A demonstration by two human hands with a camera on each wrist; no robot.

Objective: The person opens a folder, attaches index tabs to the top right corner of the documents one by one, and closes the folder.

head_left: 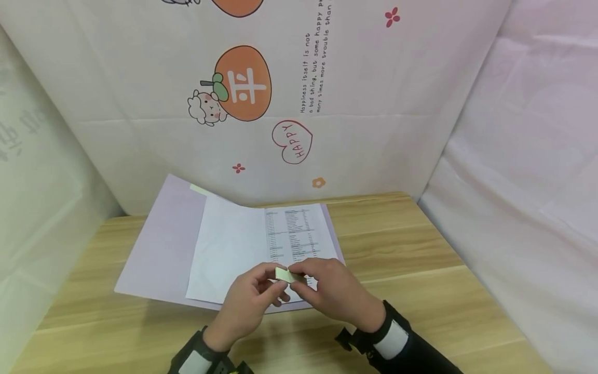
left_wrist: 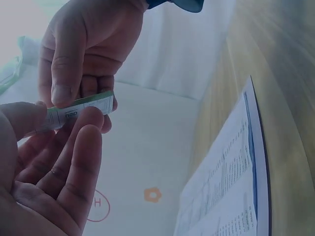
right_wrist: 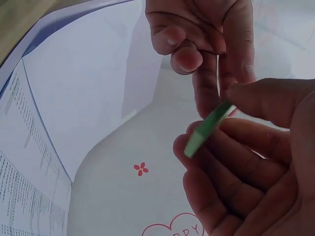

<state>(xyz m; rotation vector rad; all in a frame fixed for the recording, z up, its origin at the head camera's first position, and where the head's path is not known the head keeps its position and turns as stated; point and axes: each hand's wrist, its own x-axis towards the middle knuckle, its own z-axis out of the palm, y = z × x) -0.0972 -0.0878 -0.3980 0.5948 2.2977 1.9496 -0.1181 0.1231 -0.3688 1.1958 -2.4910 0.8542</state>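
Between both hands is a small, thin green sticky-note pad (head_left: 283, 275), held above the open folder. My left hand (head_left: 247, 301) pinches its left end between thumb and forefinger. On the other end, the thumb and forefinger of my right hand (head_left: 338, 291) grip it. The left wrist view shows the printed white underside of the pad (left_wrist: 81, 110), with its green edge on top. From the right wrist, the pad (right_wrist: 209, 129) appears edge-on, slanting between the fingers, and the left hand (right_wrist: 202, 44) reaches in from above.
Below the hands, a lilac folder (head_left: 161, 244) lies open on the wooden table (head_left: 397, 244). It holds a blank white page (head_left: 229, 244) and a printed sheet (head_left: 299, 228). A pale green strip (head_left: 200, 190) shows at the folder's top edge. Patterned white cloth (head_left: 364, 130) hangs behind.
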